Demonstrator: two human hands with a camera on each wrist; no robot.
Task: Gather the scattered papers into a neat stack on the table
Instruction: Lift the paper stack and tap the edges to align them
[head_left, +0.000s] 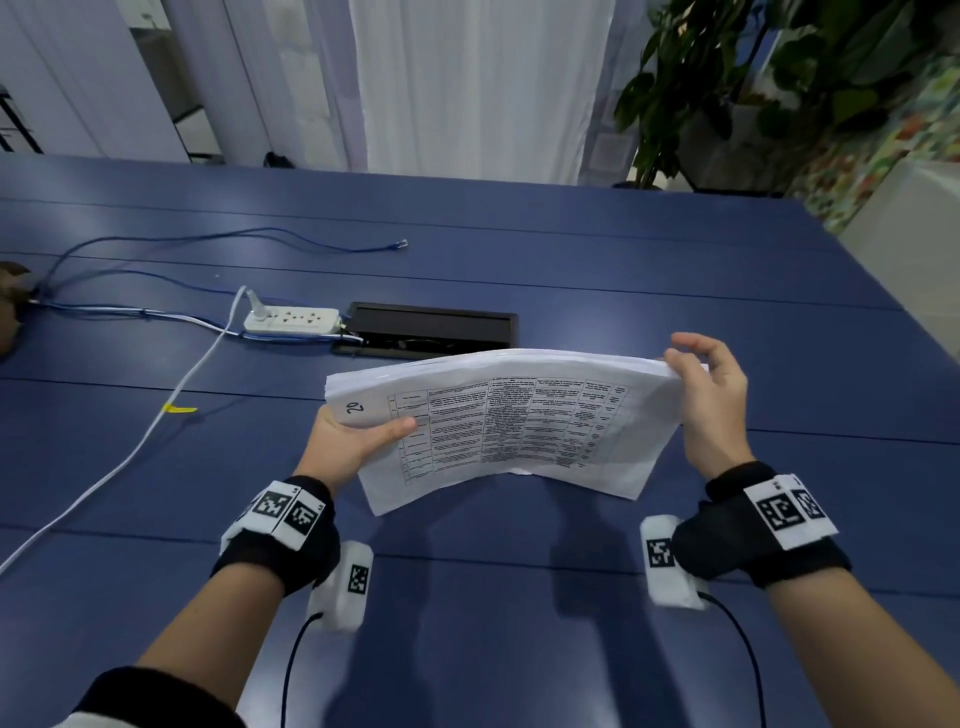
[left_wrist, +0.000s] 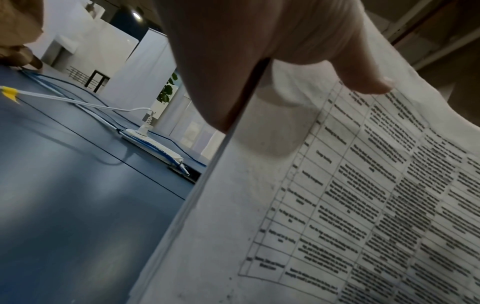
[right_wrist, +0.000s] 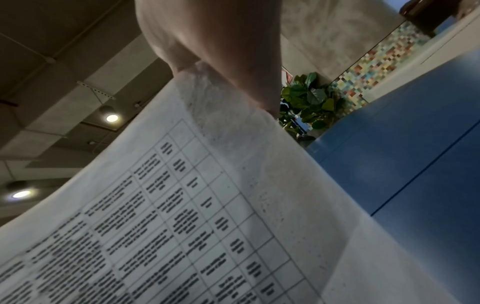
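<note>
While the left hand (head_left: 347, 441) pinches one end of the papers (head_left: 511, 423) and the right hand (head_left: 710, 395) grips the other, gathering looks finished; they are held above the table (head_left: 519, 623), edges uneven, not yet laid down.

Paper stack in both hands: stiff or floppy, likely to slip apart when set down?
Probably floppy: the white printed paper stack bows between the left hand and right hand. Sheets may slide: edges near the left hand look fanned, and one sheet pokes out below. It likely needs support at both ends when lowered to the blue table.
</note>
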